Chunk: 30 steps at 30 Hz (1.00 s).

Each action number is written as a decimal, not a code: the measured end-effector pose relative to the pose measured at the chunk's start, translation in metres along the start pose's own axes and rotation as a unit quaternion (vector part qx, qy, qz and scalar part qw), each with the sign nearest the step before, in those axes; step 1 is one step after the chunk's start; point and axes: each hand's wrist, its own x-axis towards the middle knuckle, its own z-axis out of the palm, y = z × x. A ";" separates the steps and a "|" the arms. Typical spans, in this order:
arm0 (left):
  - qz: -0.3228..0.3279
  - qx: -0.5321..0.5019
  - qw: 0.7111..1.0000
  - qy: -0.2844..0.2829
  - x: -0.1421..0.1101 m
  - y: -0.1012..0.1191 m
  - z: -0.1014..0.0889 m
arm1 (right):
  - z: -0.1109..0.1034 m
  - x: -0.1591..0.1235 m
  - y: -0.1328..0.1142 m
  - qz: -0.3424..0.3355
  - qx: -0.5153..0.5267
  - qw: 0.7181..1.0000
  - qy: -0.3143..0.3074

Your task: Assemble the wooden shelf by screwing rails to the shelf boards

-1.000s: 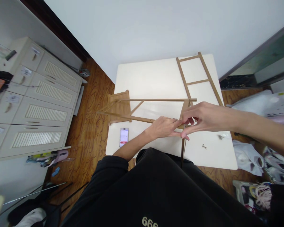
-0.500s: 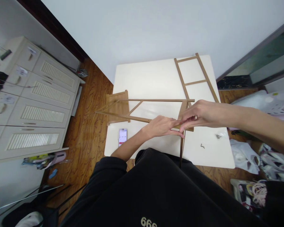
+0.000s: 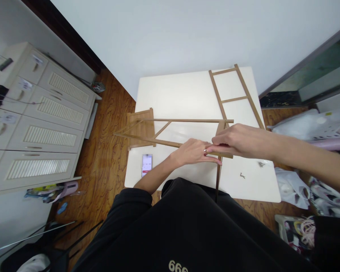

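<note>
Gripping the wooden frame (image 3: 167,142) over the bench (image 3: 172,94), my left hand (image 3: 191,151) is closed on its near rail by the right-hand corner. A second ago my right hand (image 3: 238,141) covered that rail's end; now its fingertips sit further left, against my left fingers, baring the end, though I can't tell whether they pinch anything. Work, I judge, remains at this corner, unfinished, with the ladder-like frame (image 3: 234,99) lying beyond and small loose pieces (image 3: 242,175) nearer me, right.
</note>
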 end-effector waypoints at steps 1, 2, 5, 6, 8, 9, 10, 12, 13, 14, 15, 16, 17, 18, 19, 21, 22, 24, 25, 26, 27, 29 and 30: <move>-0.005 -0.001 1.000 -0.002 0.000 0.000 0.000 | 0.000 -0.001 0.000 -0.001 0.004 1.000 0.003; -0.012 -0.002 1.000 -0.003 0.001 0.000 0.000 | 0.001 -0.001 0.000 -0.002 0.007 1.000 0.005; -0.035 0.004 0.999 0.011 0.001 0.000 0.000 | 0.002 -0.002 0.001 -0.002 0.008 1.000 0.005; -0.043 0.011 0.999 0.019 0.000 0.001 0.001 | 0.002 -0.002 0.002 -0.001 0.009 1.000 0.004; -0.061 0.027 0.997 0.040 -0.003 0.003 0.003 | 0.002 -0.002 0.003 -0.002 0.013 1.000 0.001; -0.072 0.035 0.995 0.052 -0.005 0.004 0.004 | 0.003 -0.001 0.004 -0.004 0.015 1.000 0.002; -0.082 0.044 0.994 0.064 -0.007 0.006 0.006 | 0.003 -0.001 0.004 -0.004 0.014 1.000 0.003; -0.103 0.066 0.988 0.096 -0.011 0.008 0.011 | 0.003 0.000 0.003 0.003 0.001 1.000 0.010; -0.111 0.079 0.984 0.116 -0.013 0.009 0.015 | 0.004 0.000 0.003 0.010 -0.010 1.000 0.014; -0.117 0.091 0.979 0.138 -0.015 0.010 0.018 | 0.004 0.001 0.002 0.016 -0.020 1.000 0.018; -0.121 0.101 0.974 0.160 -0.017 0.011 0.022 | 0.005 0.001 0.001 0.021 -0.028 0.999 0.021; -0.124 0.108 0.969 0.182 -0.019 0.012 0.026 | 0.005 0.001 0.001 0.025 -0.034 0.999 0.023; -0.128 0.111 0.965 0.202 -0.021 0.013 0.029 | 0.006 0.002 0.000 0.027 -0.037 0.999 0.025; -0.132 0.111 0.961 0.217 -0.022 0.014 0.032 | 0.007 0.002 0.000 0.030 -0.039 0.998 0.025; -0.135 0.110 0.958 0.229 -0.024 0.015 0.035 | 0.008 0.002 -0.001 0.035 -0.042 0.998 0.025; -0.145 0.112 0.951 0.251 -0.027 0.019 0.041 | 0.010 0.003 -0.002 0.046 -0.047 0.997 0.024; -0.154 0.116 0.945 0.265 -0.029 0.021 0.045 | 0.011 0.003 -0.002 0.052 -0.048 0.997 0.026; -0.175 0.120 0.927 0.311 -0.033 0.028 0.056 | 0.013 0.003 -0.002 0.059 -0.044 0.997 0.029; -0.184 0.116 0.916 0.337 -0.036 0.033 0.063 | 0.014 0.003 -0.002 0.058 -0.039 0.997 0.031; -0.191 0.102 0.906 0.363 -0.038 0.038 0.071 | 0.015 0.003 -0.003 0.055 -0.033 0.997 0.031; -0.193 0.079 0.901 0.380 -0.041 0.044 0.080 | 0.016 0.003 -0.003 0.051 -0.028 0.998 0.029; -0.197 0.004 0.903 0.382 -0.043 0.056 0.097 | 0.017 0.003 -0.003 0.044 -0.021 0.998 0.026; -0.203 -0.034 0.907 0.368 -0.042 0.062 0.104 | 0.017 0.003 -0.004 0.043 -0.019 0.999 0.024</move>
